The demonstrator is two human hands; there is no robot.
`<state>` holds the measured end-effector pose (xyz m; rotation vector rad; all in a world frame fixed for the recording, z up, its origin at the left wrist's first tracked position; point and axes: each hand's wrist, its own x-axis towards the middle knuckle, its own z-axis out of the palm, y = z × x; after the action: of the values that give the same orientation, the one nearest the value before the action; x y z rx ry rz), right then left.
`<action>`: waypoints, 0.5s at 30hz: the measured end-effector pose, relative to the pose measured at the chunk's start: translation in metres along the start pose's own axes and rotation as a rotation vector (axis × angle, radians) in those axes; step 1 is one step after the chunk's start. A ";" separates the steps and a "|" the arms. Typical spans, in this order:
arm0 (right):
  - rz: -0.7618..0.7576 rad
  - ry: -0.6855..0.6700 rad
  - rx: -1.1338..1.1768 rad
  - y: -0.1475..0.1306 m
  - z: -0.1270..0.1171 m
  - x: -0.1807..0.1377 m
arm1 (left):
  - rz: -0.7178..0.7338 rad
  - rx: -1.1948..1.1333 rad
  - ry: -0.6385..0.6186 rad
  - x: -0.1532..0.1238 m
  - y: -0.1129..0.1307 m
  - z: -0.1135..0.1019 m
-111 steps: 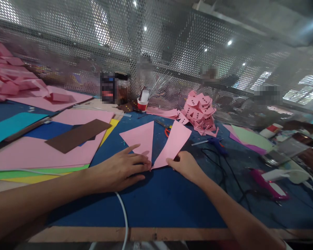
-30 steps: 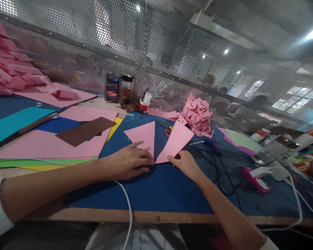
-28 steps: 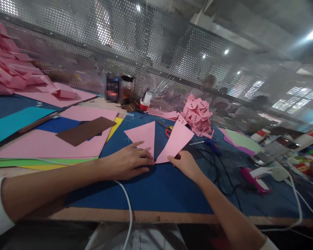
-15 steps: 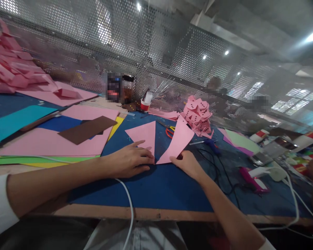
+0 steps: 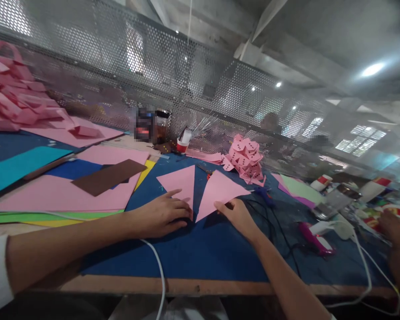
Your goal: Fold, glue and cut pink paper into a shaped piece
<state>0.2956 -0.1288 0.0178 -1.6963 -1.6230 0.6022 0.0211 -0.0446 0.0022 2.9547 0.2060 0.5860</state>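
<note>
A pink paper sheet (image 5: 182,183) lies folded on the blue work mat (image 5: 200,249). Its left flap is flat. My left hand (image 5: 160,215) presses on that flap's lower end with fingers spread flat. The sheet's right flap (image 5: 216,191) is lifted off the mat at an angle. My right hand (image 5: 238,215) pinches that flap's lower edge between thumb and fingers.
Large pink, brown, yellow, green and teal sheets (image 5: 63,191) lie left. A heap of punched pink pieces (image 5: 245,158) and a red cup (image 5: 182,144) stand behind. A pink glue gun (image 5: 315,240), black cables and a white cord (image 5: 158,275) lie right and front. Another person's hand (image 5: 395,226) shows far right.
My right hand has raised the sheet's right flap and swung it over toward the left, so it now shows as a triangle. My left hand stays pressed on the left flap.
</note>
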 end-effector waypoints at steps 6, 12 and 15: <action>-0.052 0.009 0.070 -0.004 0.003 -0.004 | -0.125 -0.100 0.011 0.001 -0.004 0.003; -0.091 0.050 0.133 -0.010 0.001 -0.008 | -0.128 -0.123 0.011 0.000 -0.008 0.006; -0.117 0.107 0.180 -0.011 0.000 -0.009 | -0.115 -0.109 0.030 0.000 -0.008 0.005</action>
<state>0.2875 -0.1376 0.0246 -1.4674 -1.5328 0.5720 0.0220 -0.0376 -0.0040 2.8090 0.3337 0.6061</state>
